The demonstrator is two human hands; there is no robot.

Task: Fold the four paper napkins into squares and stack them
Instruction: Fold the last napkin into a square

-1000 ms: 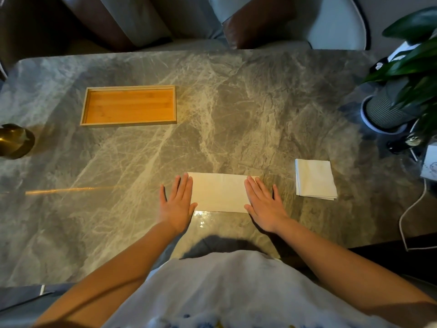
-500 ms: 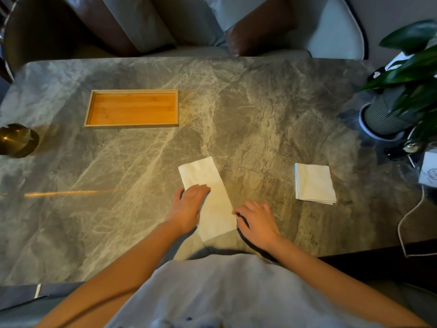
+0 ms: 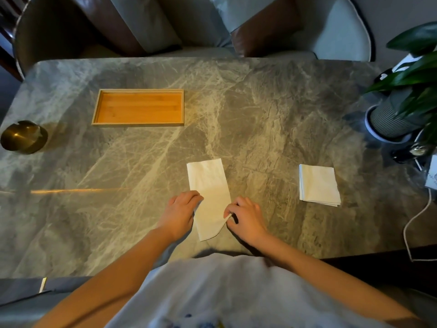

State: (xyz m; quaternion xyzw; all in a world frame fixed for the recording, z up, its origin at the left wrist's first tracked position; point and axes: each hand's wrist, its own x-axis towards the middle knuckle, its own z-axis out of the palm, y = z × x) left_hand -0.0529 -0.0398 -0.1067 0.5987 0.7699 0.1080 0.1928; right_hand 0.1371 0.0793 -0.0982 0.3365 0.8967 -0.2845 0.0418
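A white paper napkin (image 3: 209,190), folded into a long rectangle, lies lengthwise away from me on the marble table (image 3: 260,119). My left hand (image 3: 181,211) has curled fingers on the napkin's left edge near its lower end. My right hand (image 3: 246,217) pinches the napkin's near right corner, which is lifted and curling. To the right lies a stack of white napkins (image 3: 318,184) folded into squares, untouched.
A shallow wooden tray (image 3: 139,92) sits at the back left. A brass bowl (image 3: 22,137) stands at the left edge. A potted plant (image 3: 397,114) and a white cable (image 3: 416,221) are at the right. Chairs stand behind the table.
The napkin was turned from lying across to pointing away from me. My hands went from flat on its ends to curled at its near end, and the right one lifted a corner.
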